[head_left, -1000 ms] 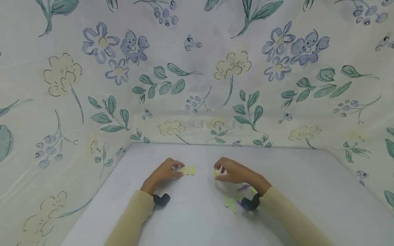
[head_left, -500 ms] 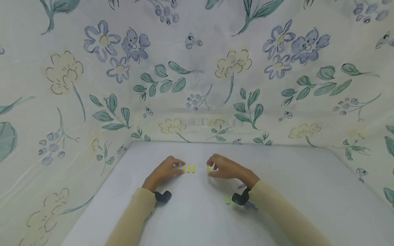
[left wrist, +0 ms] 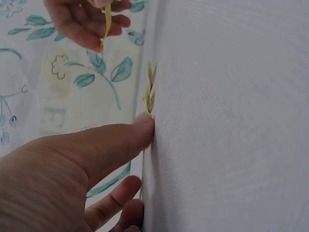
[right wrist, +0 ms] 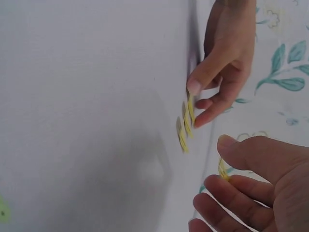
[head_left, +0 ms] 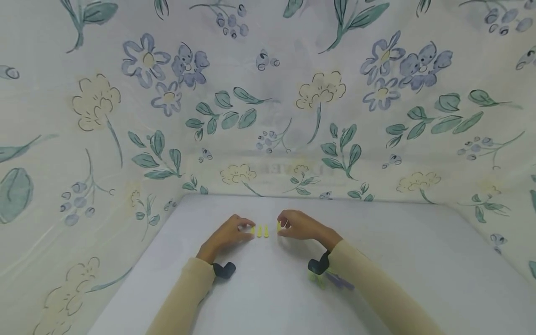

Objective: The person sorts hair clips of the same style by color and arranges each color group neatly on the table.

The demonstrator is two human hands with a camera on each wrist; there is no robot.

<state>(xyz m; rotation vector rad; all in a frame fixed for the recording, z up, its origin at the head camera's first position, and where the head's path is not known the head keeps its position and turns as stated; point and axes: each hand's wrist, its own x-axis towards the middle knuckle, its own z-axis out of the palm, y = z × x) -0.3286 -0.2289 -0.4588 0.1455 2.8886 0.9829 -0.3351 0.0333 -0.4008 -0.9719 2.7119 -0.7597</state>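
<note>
Two small yellow plastic cutlery pieces, one of them a piece (head_left: 266,231) on the right of the pair, lie side by side on the white table. Left of them, my left hand (head_left: 227,234) has thumb and finger at the two ends of another yellow piece (right wrist: 191,108), in line with the row. My right hand (head_left: 301,225), just right of the row, pinches a further yellow piece (right wrist: 222,169) end to end between thumb and fingertip. In the left wrist view this held piece (left wrist: 107,21) is off the table. Whether the pieces are forks or spoons is unclear.
Light green cutlery pieces (head_left: 320,281) and purple ones (head_left: 340,281) lie near my right wrist, partly hidden by the wrist camera (head_left: 319,264) and sleeve. A floral sheet (head_left: 276,177) rises behind the table's far edge.
My right hand has moved left with its yellow piece, towards the row. My left hand stays at the leftmost piece. My right forearm now covers more of the green and purple pieces.
</note>
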